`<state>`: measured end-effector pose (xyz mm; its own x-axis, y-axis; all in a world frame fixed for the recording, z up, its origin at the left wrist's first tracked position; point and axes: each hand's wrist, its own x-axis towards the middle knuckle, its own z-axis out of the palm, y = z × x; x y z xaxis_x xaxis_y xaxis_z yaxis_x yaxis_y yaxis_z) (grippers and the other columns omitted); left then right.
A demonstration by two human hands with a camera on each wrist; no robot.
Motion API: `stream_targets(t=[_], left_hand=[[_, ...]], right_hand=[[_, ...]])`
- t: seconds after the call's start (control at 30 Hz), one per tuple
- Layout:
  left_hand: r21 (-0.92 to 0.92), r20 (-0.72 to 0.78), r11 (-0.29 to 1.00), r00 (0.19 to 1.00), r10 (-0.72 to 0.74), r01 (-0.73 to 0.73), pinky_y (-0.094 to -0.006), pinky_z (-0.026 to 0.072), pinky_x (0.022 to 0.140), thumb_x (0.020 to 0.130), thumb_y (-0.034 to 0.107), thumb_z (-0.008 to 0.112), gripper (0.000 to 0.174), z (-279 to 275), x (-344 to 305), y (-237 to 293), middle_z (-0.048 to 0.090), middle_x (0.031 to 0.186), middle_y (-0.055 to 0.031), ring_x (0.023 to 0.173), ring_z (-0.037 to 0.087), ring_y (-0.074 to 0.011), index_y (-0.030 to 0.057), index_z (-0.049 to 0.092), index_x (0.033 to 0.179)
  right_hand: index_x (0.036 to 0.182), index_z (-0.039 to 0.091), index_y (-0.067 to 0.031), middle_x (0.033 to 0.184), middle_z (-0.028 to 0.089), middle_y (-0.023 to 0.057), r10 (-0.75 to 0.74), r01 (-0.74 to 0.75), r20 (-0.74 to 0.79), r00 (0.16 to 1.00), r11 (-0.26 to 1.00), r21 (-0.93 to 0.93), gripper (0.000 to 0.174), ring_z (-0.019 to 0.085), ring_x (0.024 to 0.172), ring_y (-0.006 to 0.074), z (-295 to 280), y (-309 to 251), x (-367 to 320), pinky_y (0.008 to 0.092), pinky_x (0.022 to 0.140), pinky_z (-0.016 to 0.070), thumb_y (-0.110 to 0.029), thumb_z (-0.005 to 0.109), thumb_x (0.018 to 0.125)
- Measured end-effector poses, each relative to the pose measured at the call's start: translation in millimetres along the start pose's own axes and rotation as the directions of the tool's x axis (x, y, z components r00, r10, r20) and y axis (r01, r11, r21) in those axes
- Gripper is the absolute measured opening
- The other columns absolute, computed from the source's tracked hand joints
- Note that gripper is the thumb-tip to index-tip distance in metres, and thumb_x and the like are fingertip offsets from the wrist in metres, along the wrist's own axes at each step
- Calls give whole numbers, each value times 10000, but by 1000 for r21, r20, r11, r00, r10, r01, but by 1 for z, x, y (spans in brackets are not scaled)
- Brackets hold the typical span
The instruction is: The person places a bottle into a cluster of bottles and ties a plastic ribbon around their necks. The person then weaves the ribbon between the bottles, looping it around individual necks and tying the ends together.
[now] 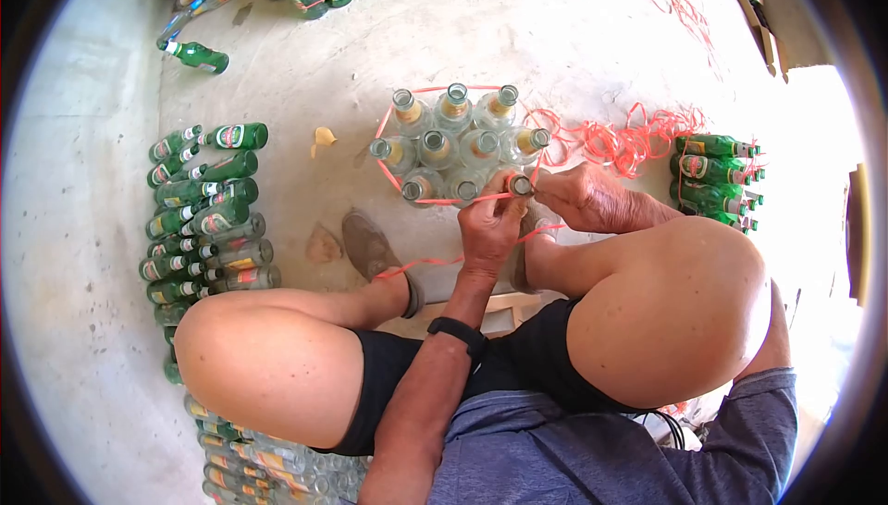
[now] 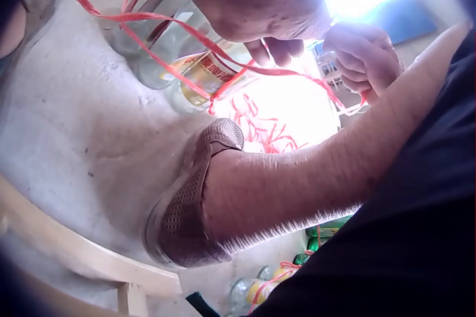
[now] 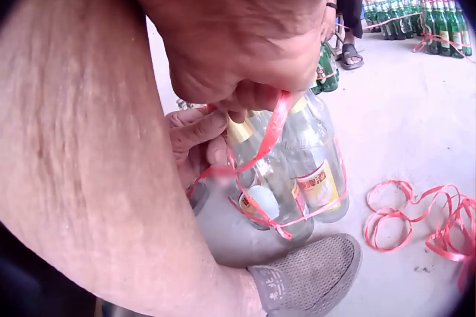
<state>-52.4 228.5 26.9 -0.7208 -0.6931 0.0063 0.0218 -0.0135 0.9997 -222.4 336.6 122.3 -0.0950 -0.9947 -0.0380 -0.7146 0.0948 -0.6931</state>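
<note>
Right knee (image 1: 675, 311) nearest, behind hands. Left hand (image 1: 490, 227), right hand (image 1: 592, 200) side by side, fingers of both pinching red strap (image 3: 272, 125). Bottle cluster (image 1: 455, 146) upright, directly beyond fingertips; strap loop girdles it, crosswise to fingers.

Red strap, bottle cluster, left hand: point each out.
red strap (image 3: 271, 130), right wrist view, flat stretch across the bottle necks.
bottle cluster (image 1: 435, 146), head view, mouth of a middle-row bottle.
left hand (image 1: 488, 223), head view, back of the hand.

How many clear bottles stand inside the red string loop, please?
10 bottles: three in the far row, four in the middle, three nearest the left hand; none looks hidden.
</note>
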Motion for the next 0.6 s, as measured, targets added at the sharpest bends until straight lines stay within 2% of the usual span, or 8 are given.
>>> stream_targets(t=[0.17,0.27,0.37,0.47,0.57,0.6], left_hand=[[-141,-41,979,987,-154,147,-252,592,781,967,78,835,326,3,-6,5,789,994,-16,866,694,-48,-8,726,1263],[-282,-52,936,971,-233,210,-251,593,785,971,50,822,397,5,-9,14,800,1002,-56,886,717,-65,-31,685,1334],[-229,-89,944,961,-264,238,-264,614,806,1009,38,774,382,6,-14,25,804,1008,-91,896,746,-103,-55,665,1362],[-196,-150,946,945,-289,258,-249,592,766,1020,93,772,330,8,-22,20,805,1002,-91,879,731,-95,-50,694,1307],[-78,-103,926,921,-376,370,-244,559,711,1025,176,782,306,2,-27,34,807,979,-85,840,701,-66,-42,726,1231],[-108,-90,923,921,-379,370,-257,566,713,1022,180,784,293,1,-27,37,807,967,-87,846,710,-72,-41,723,1205]], right_hand=[[963,644,-30,728,623,198,43,-63,144,989,989,133,74,693,681,386,6,4,-10,473,607,537,-76,651,1020],[1009,689,-15,753,650,208,-9,-16,161,987,988,155,76,699,683,377,15,10,-13,455,614,547,-78,650,1024],[1084,720,6,779,684,203,-18,-53,234,972,955,293,127,724,692,326,15,7,-9,426,617,559,-79,645,1028],[1129,731,26,794,713,176,66,-203,371,926,918,342,176,745,714,260,16,7,-6,409,634,573,-93,639,1038],[1126,730,31,805,727,149,77,-272,424,902,864,423,189,751,735,215,23,7,-6,399,651,584,-105,618,1059],[1127,732,28,819,735,142,91,-297,455,886,865,405,198,750,734,212,24,8,-6,396,655,586,-123,625,1057]])
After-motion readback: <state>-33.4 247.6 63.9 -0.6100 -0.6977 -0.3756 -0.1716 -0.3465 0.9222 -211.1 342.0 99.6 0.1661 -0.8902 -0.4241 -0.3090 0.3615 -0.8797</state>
